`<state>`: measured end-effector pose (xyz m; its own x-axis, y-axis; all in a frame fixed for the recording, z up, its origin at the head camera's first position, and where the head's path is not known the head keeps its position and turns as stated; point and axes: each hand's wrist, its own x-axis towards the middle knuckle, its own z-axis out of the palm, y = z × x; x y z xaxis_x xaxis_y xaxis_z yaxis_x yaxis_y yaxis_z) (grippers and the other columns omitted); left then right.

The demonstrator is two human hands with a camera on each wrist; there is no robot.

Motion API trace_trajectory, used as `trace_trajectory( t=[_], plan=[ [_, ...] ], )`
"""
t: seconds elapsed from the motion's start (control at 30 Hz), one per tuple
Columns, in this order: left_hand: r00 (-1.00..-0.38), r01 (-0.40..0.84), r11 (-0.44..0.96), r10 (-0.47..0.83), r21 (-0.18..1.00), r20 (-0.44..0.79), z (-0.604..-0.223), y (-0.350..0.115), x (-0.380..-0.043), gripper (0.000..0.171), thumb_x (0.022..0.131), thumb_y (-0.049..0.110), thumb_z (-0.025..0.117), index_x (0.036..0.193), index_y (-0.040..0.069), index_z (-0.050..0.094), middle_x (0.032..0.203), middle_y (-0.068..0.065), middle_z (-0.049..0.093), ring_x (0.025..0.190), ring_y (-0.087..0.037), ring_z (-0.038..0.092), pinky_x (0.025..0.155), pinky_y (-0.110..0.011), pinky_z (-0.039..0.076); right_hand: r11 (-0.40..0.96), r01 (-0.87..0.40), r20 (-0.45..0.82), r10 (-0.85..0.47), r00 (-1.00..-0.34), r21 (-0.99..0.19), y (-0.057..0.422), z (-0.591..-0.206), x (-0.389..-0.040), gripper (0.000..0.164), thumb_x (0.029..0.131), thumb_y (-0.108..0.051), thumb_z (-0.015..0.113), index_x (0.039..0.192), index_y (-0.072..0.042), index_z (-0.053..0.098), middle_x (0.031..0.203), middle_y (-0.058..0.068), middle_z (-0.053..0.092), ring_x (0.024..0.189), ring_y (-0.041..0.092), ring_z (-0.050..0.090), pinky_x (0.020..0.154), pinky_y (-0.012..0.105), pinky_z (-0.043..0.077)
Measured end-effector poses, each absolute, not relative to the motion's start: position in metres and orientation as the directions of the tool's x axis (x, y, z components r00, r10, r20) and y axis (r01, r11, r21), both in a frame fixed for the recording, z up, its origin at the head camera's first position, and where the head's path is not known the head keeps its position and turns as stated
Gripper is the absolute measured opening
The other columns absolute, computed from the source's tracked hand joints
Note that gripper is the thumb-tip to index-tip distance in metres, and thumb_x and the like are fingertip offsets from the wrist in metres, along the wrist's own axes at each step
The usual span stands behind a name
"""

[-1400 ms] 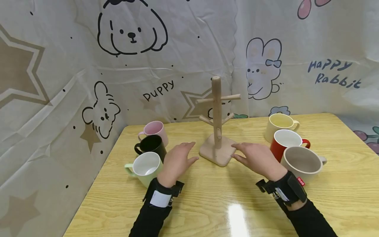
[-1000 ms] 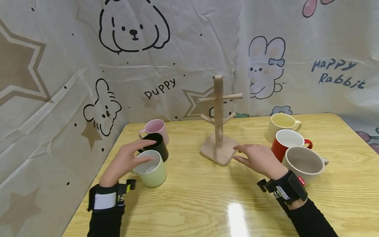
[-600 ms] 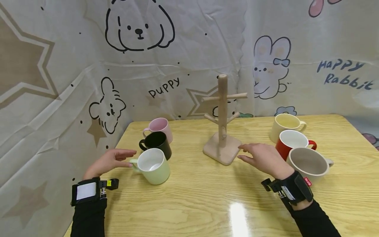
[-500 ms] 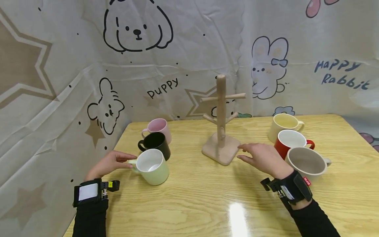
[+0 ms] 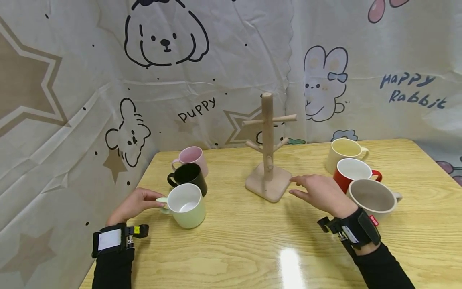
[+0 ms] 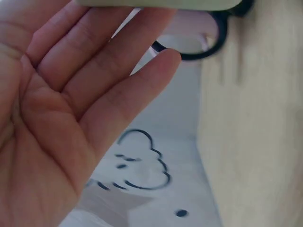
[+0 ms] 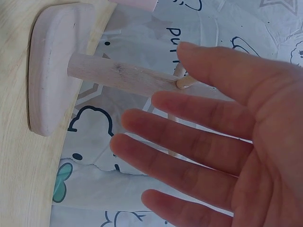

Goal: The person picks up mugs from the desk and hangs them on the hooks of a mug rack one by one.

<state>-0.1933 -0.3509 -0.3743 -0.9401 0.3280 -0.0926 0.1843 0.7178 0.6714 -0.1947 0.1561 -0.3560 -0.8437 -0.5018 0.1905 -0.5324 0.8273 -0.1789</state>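
Observation:
My left hand [image 5: 131, 205] pinches the handle of a light green mug [image 5: 189, 214] between thumb and forefinger. In the left wrist view a pale green strip of that mug [image 6: 199, 4] crosses the top edge, while the other fingers [image 6: 130, 101] of the hand stretch out under it. Behind the green mug stand a black mug [image 5: 200, 180] and a pink mug [image 5: 199, 159]. My right hand [image 5: 323, 194] hovers beside the square base of a wooden mug tree [image 5: 268, 138], its fingers [image 7: 184, 142] spread and holding nothing.
On the right stand a yellow mug [image 5: 333, 160], a red mug [image 5: 343, 180] and a grey-beige mug [image 5: 371, 204], close by my right wrist. The wooden table [image 5: 231, 253] ends at a printed cloth [image 5: 234, 60] behind and to the left.
My left hand has swung left from near the mug tree, round the outside of the green mug, and taken hold of its handle. The right hand has stayed in place.

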Motion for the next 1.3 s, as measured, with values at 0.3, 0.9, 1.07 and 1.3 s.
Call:
trace_trajectory(
  t=[0.3, 0.9, 1.07, 1.3],
  plan=[
    [-0.953, 0.248, 0.739, 0.303, 0.627, 0.019, -0.364, -0.329, -0.188, 0.027, 0.083, 0.025, 0.067, 0.102, 0.005, 0.070, 0.094, -0.009, 0.071, 0.080, -0.001, 0.063, 0.073, -0.026, 0.054, 0.829, -0.529, 0.186, -0.499, -0.847, -0.184, 0.157, -0.355, -0.195, 0.036, 0.085, -0.034, 0.063, 0.111, -0.009, 0.066, 0.095, 0.007, 0.071, 0.080, 0.022, 0.067, 0.059, 0.032, 0.053],
    [-0.961, 0.277, 0.705, 0.198, 0.653, 0.194, -0.364, -0.287, -0.184, 0.023, 0.081, 0.018, 0.068, 0.097, 0.002, 0.071, 0.089, -0.011, 0.070, 0.073, -0.004, 0.058, 0.068, -0.020, 0.050, 0.840, -0.508, 0.152, -0.486, -0.861, -0.192, 0.161, -0.354, -0.196, 0.036, 0.086, -0.034, 0.063, 0.111, -0.008, 0.065, 0.096, 0.008, 0.071, 0.083, 0.023, 0.067, 0.066, 0.035, 0.054],
    [-0.979, 0.202, 0.643, 0.113, 0.739, 0.170, -0.369, -0.270, -0.189, 0.027, 0.083, 0.022, 0.068, 0.101, 0.003, 0.070, 0.093, -0.012, 0.070, 0.077, -0.004, 0.057, 0.071, -0.025, 0.049, 0.839, -0.507, 0.155, -0.483, -0.862, -0.200, 0.162, -0.355, -0.197, 0.036, 0.086, -0.033, 0.063, 0.111, -0.008, 0.065, 0.096, 0.008, 0.070, 0.084, 0.023, 0.067, 0.070, 0.037, 0.054],
    [-0.981, 0.193, 0.617, 0.096, 0.763, 0.170, -0.371, -0.251, -0.195, 0.029, 0.082, 0.025, 0.068, 0.102, 0.003, 0.070, 0.096, -0.013, 0.070, 0.078, -0.005, 0.055, 0.070, -0.025, 0.047, 0.841, -0.502, 0.160, -0.478, -0.864, -0.200, 0.163, -0.354, -0.197, 0.036, 0.086, -0.033, 0.062, 0.112, -0.008, 0.065, 0.097, 0.009, 0.070, 0.084, 0.023, 0.067, 0.067, 0.036, 0.054]
  ],
)
